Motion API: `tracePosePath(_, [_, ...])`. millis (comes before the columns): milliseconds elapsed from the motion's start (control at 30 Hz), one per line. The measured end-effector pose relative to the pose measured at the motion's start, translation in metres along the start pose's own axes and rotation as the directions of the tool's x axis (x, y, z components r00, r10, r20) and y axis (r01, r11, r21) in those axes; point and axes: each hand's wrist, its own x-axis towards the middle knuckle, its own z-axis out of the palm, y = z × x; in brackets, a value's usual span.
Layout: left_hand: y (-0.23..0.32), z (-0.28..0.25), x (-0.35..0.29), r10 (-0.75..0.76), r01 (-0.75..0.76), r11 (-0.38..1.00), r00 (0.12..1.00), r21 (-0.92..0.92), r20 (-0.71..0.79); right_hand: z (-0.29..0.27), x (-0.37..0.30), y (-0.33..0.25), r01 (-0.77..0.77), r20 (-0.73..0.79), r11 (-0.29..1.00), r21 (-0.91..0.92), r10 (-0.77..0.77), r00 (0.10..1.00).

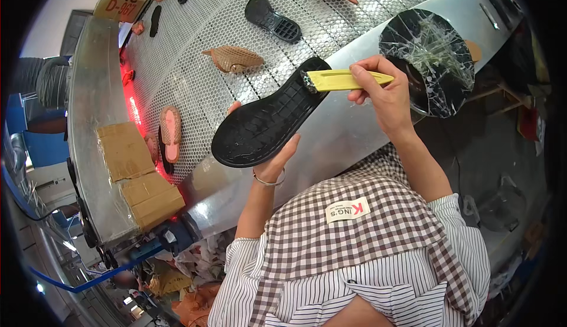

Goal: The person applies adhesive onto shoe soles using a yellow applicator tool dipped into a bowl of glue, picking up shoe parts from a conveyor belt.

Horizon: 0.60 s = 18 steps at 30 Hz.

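Plainly, in the head view, the left hand (275, 165) was clamped on a black sole (260, 127), its thumb along the near edge and fingertips showing past the far edge. The sole was held over the metal ledge (339, 123) that ran along the near side of a mesh belt (192, 40), its broad end toward the lower left and its narrower end toward the upper right, with the ridged face in view. The right hand (383, 86) had thumb and fingers pinched together on a yellow brush (338, 80); the brush's dark tip was at the sole's narrower end, though whether it touched could not be told. A round black dish (394, 38), strung with tangled clear strands, was just to the right of the right hand. On the belt, beyond the held sole, lay a tan woven upper (235, 60) and a second black sole (273, 20), apart from each other. Farther left were a pink sandal (171, 135) and a sheet of cardboard (125, 151)
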Motion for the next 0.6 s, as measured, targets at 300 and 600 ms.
tracePosePath(300, [-0.019,0.011,-0.013,-0.124,0.121,0.992,0.989,-0.034,-0.079,0.009,-0.004,0.002,-0.008,0.042,1.000,-0.022,0.009,0.999])
tracePosePath(600, [0.007,0.055,0.016,0.150,-0.048,0.961,0.919,0.274,-0.365,0.033,-0.012,0.013,-0.009,0.049,0.999,0.039,0.007,0.999])
